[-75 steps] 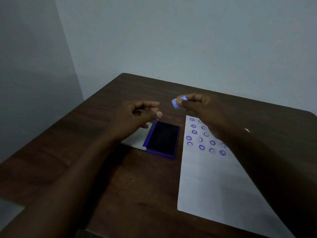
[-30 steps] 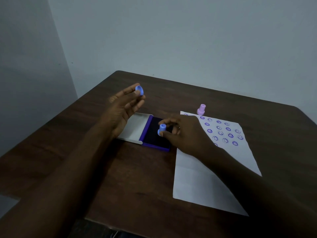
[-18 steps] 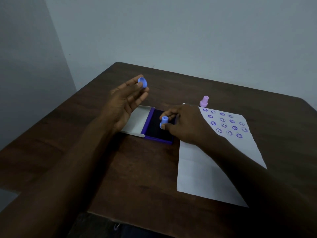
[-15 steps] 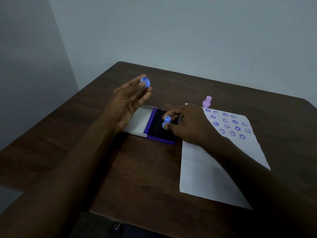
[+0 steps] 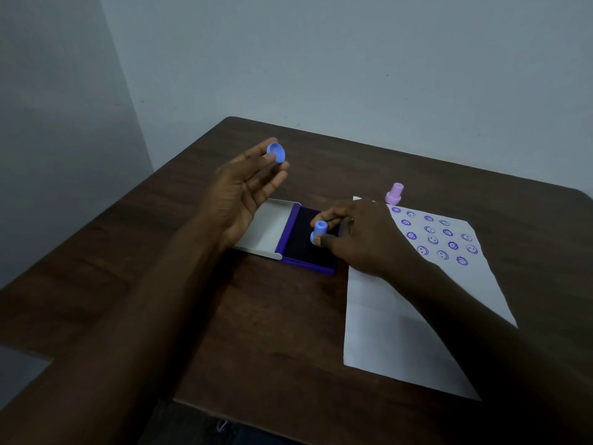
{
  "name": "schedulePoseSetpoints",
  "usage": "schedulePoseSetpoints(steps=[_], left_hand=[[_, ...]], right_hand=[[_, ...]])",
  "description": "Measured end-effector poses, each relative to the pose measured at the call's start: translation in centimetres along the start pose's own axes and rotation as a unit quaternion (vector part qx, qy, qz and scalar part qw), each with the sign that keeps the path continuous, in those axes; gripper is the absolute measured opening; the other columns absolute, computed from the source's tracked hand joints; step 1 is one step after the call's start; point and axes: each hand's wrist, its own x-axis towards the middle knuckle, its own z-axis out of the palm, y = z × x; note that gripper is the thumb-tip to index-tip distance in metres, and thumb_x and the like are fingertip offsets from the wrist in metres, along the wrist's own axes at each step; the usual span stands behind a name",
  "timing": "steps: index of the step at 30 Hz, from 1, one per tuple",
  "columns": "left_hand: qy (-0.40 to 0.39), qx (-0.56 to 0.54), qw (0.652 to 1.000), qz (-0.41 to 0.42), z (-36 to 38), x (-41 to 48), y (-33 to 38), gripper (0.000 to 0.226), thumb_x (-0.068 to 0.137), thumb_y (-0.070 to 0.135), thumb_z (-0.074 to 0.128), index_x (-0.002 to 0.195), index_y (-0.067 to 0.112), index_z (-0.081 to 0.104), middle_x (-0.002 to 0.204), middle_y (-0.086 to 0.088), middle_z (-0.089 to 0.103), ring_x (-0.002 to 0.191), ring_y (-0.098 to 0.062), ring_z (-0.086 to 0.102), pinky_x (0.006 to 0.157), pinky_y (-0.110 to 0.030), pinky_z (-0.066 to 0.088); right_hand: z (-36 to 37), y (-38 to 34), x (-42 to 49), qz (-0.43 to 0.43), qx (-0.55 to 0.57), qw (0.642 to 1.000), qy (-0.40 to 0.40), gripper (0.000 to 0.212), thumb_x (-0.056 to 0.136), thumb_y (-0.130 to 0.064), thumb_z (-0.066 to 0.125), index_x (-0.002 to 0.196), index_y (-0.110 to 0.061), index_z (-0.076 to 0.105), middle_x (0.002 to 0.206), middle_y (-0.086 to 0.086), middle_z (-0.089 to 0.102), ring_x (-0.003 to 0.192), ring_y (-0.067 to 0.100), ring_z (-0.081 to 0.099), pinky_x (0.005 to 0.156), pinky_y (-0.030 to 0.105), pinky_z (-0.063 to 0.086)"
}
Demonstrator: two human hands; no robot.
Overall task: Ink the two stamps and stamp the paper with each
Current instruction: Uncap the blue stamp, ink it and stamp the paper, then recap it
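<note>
My right hand (image 5: 362,239) pinches a small blue stamp (image 5: 318,231) and holds it down on the dark pad of the open purple ink pad (image 5: 308,248). My left hand (image 5: 247,191) is raised above the table's left side, with the stamp's blue cap (image 5: 276,152) held at its fingertips. A pink stamp (image 5: 394,193) stands upright at the far edge of the white paper (image 5: 401,316). The paper lies right of the ink pad and bears several purple smiley and flower prints (image 5: 436,236).
The ink pad's white lid (image 5: 266,229) lies flipped open to the left of the pad. A dark wooden table (image 5: 256,332) holds everything, set in a corner of grey walls. The table's near edge runs close to my body.
My right hand came down from the air with the blue stamp onto the ink pad and stays there. My left hand lifted up with the cap. The pink stamp came into view.
</note>
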Motion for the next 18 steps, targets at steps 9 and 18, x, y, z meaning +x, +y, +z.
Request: schedulePoseSetpoints(steps=[9, 18], left_hand=[[0.004, 0.0, 1.0, -0.002, 0.3, -0.2, 0.0, 0.021, 0.092, 0.006, 0.059, 0.108, 0.017, 0.068, 0.1, -0.002, 0.077, 0.091, -0.011, 0.075, 0.078, -0.02, 0.058], [0.0, 0.007, 1.0, -0.017, 0.5, -0.4, -0.1, 0.023, 0.093, 0.008, 0.057, 0.11, 0.018, 0.067, 0.095, 0.001, 0.078, 0.088, -0.01, 0.075, 0.076, -0.018, 0.058]], right_hand=[[-0.4, -0.9, -0.7, 0.002, -0.044, 0.999, -0.001, 0.025, 0.083, -0.028, 0.075, 0.107, -0.027, 0.073, 0.1, -0.007, 0.075, 0.082, 0.001, 0.063, 0.071, 0.012, 0.044], [-7.8, 2.0, -4.8, 0.126, 0.216, 0.952, 0.178, 0.027, 0.079, -0.022, 0.08, 0.106, -0.025, 0.075, 0.075, -0.006, 0.075, 0.058, -0.002, 0.059, 0.066, 0.024, 0.047]])
